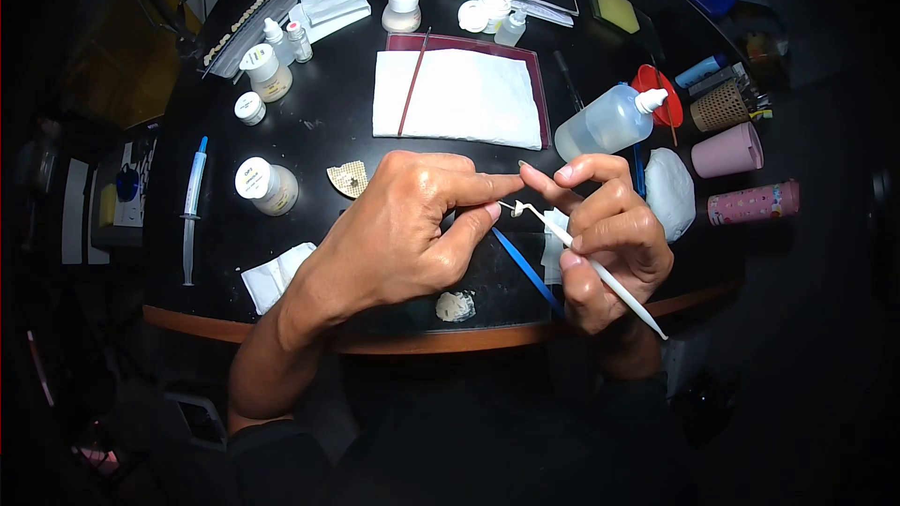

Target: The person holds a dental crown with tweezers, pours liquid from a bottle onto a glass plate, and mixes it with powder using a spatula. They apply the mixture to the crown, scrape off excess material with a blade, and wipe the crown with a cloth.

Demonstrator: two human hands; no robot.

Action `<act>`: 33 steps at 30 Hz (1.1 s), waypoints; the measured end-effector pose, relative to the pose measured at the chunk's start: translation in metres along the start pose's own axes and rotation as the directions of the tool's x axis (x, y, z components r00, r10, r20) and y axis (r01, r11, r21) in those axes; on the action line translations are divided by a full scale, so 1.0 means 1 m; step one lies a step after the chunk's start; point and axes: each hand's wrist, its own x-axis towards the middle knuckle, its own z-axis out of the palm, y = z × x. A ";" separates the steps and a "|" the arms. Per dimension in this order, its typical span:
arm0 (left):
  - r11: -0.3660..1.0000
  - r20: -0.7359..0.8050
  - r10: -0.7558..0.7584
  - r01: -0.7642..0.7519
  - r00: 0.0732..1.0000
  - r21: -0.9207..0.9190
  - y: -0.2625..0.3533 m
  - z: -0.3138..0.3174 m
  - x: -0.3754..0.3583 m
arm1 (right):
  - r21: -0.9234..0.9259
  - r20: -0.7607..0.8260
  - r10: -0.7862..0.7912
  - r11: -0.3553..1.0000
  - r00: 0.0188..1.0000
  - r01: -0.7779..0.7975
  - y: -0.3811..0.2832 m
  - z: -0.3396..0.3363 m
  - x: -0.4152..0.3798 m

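Note:
My left hand (pixel 403 215) pinches a thin pin (pixel 505 205) between thumb and forefinger. On the pin's end sits a small whitish tooth crown (pixel 517 210). My right hand (pixel 623 225) grips a slim white dental instrument (pixel 614 286) like a pen, its bent tip at the crown, seemingly touching it. The two forefingers nearly meet above the crown. Below the hands lie a blue-handled tool (pixel 525 268) and a dab of off-white paste (pixel 456 306). A honeycomb firing tray (pixel 348 179) is partly behind my left hand.
A brush (pixel 414 84) rests across a white pad (pixel 487 98). Lidded jars (pixel 267 186) and a syringe (pixel 194 211) stand or lie left. At right are a squeeze bottle (pixel 600 125), a red bowl (pixel 667 98) and a pink cup (pixel 727 150). The wooden table edge (pixel 422 342) runs in front.

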 end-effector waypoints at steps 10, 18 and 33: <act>1.000 0.019 0.007 -0.008 1.000 0.018 -0.001 0.000 0.000 | 0.002 0.014 0.005 1.000 1.000 -0.005 -0.001 0.002 0.000; 0.999 0.019 0.017 -0.018 1.000 0.031 -0.001 -0.001 0.000 | -0.021 0.030 0.011 1.000 0.999 -0.010 -0.002 0.002 0.002; 0.998 0.038 -0.056 0.055 0.998 0.025 0.007 -0.003 0.003 | -0.031 -0.099 0.002 0.999 0.995 -0.005 -0.001 0.007 0.004</act>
